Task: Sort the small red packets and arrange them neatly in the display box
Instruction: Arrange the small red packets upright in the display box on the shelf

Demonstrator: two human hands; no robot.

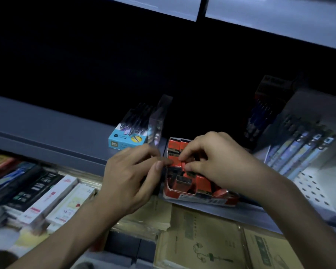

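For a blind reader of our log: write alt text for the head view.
The left hand and right hand together pinch a small red packet over a red display box of jumbled packets on a dim grey shelf. A light blue pen box stands just behind.

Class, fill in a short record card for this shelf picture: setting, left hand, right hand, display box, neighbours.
setting: dim shop shelf
left hand: pinches one end of a red packet
right hand: pinches the same packet, above the box
display box: red, open-topped; other packets inside lie jumbled
neighbours: blue pen box behind left; pen packs to the right
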